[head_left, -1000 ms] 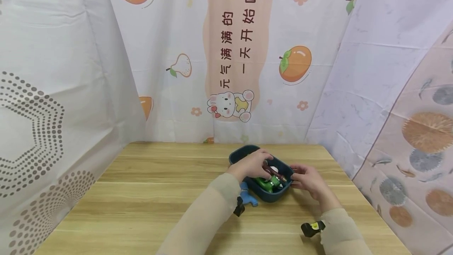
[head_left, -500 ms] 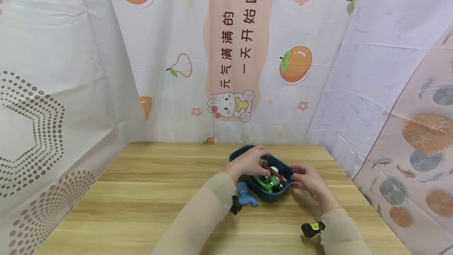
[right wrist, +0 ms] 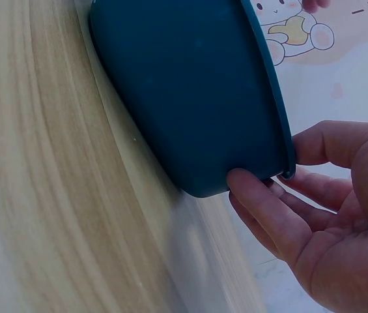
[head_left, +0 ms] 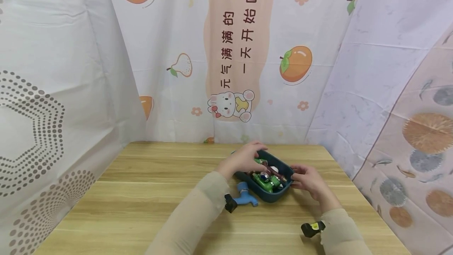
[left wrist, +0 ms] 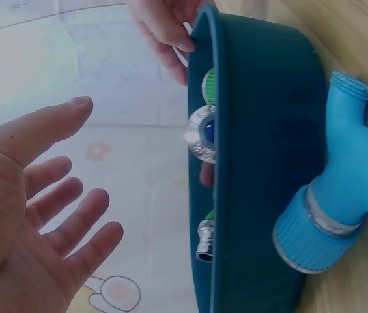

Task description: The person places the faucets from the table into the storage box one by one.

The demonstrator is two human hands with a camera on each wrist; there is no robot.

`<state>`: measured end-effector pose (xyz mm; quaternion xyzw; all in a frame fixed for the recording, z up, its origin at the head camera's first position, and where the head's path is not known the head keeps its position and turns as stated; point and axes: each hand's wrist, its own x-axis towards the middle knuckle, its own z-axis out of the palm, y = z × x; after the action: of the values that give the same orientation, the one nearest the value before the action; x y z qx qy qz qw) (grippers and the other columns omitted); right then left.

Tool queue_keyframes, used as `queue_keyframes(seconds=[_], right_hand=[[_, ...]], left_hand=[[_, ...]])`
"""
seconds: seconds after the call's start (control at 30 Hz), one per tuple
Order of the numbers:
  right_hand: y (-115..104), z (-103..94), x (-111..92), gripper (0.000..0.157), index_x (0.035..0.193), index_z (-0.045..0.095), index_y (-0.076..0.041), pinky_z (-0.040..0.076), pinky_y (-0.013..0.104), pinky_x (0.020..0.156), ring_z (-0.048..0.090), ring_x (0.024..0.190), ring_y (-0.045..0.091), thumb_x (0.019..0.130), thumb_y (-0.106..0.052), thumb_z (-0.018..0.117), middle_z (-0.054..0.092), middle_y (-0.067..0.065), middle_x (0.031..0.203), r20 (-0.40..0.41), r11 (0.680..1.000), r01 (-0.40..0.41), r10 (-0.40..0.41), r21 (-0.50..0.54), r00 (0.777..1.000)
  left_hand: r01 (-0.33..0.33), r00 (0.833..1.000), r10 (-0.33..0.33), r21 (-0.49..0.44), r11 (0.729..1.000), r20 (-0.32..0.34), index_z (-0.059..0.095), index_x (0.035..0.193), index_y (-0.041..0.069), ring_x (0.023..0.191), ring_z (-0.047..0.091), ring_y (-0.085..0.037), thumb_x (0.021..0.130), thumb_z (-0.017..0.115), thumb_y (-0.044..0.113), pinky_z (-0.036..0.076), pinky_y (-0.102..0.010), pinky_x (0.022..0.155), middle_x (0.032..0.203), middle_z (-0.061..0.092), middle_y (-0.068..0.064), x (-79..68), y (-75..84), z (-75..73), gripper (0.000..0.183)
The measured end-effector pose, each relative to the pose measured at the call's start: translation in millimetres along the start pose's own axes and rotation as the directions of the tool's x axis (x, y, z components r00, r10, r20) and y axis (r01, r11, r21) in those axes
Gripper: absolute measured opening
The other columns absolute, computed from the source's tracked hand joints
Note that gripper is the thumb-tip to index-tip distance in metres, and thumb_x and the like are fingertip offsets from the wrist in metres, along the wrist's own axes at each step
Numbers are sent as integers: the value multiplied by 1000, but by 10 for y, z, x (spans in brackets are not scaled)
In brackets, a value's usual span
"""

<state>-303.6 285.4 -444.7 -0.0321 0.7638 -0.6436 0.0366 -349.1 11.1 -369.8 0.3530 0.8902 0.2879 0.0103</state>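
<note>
A dark teal plastic bin (head_left: 270,196) stands on the table with several taps inside, among them a green one (head_left: 264,185) and a dark red one (head_left: 278,173). Over the bin's left side hovers my left hand (head_left: 242,158); the left wrist view shows that hand (left wrist: 34,202) with fingers apart and nothing in them. My right hand (head_left: 309,180) grips the bin's right end, its fingers (right wrist: 271,208) against the rim and outer wall. A blue plastic tap (head_left: 245,196) lies on the table beside the bin's near left side, apart from both hands.
The wooden table (head_left: 152,196) stretches left and in front of the bin. Printed cloth curtains (head_left: 170,101) enclose the table at the back and both sides. A black wrist camera (head_left: 231,203) on the left sleeve is close to the blue tap.
My left hand has drawn left and slightly back from the dark red tap, uncovering more of the bin's contents and the blue tap. The right hand and bin have stayed put.
</note>
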Motion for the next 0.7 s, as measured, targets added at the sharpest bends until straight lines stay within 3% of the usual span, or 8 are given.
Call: queue_keyframes(seconds=[0.7], right_hand=[[-5,9,-12,52,141,40,20,59,42,82,66,101,31,92,9,55,47,41,134,-6,1000,2,-2,-8,1000]], left_hand=[[-34,995,31,-28,999,-90,54,147,25,114,57,-14,85,84,32,52,-30,90,153,42,3,-307,-46,-266,69]])
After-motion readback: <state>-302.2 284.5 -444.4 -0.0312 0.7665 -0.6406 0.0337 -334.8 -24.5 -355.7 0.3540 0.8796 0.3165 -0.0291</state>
